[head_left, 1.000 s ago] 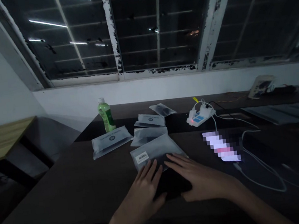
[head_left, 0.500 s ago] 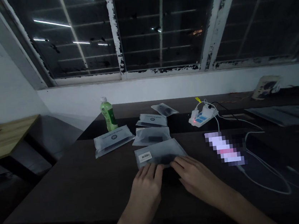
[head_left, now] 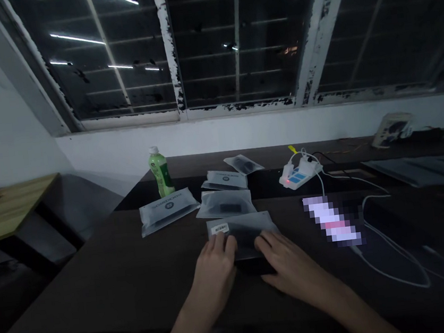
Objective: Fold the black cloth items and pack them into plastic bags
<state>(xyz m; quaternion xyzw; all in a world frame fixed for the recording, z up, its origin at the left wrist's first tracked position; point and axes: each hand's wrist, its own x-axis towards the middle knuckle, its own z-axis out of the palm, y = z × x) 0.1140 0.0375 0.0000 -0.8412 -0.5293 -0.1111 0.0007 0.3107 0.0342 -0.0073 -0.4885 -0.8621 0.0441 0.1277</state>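
Observation:
A frosted plastic bag [head_left: 248, 225] with a white barcode label [head_left: 220, 228] lies in front of me, something dark showing inside its near part. My left hand [head_left: 216, 258] is closed on its near left side, fingers curled over the plastic just below the label. At the right side my right hand [head_left: 277, 251] also grips the bag, its thumb lower down and apart from the fingers. Just beyond lies another frosted bag [head_left: 226, 202] with a dark item in it. What the undersides of my fingers touch is hidden.
More frosted bags lie around: a printed one [head_left: 170, 210] at left, one behind [head_left: 225, 179] and one farther back [head_left: 243, 164]. A green bottle [head_left: 161, 172] stands back left. Rightward are a power strip [head_left: 297, 176], a lit phone [head_left: 332, 222] and a looping white cable [head_left: 401, 264].
The labelled bag has been turned straighter and its near edge drawn toward me. My hands have moved slightly apart, still on it.

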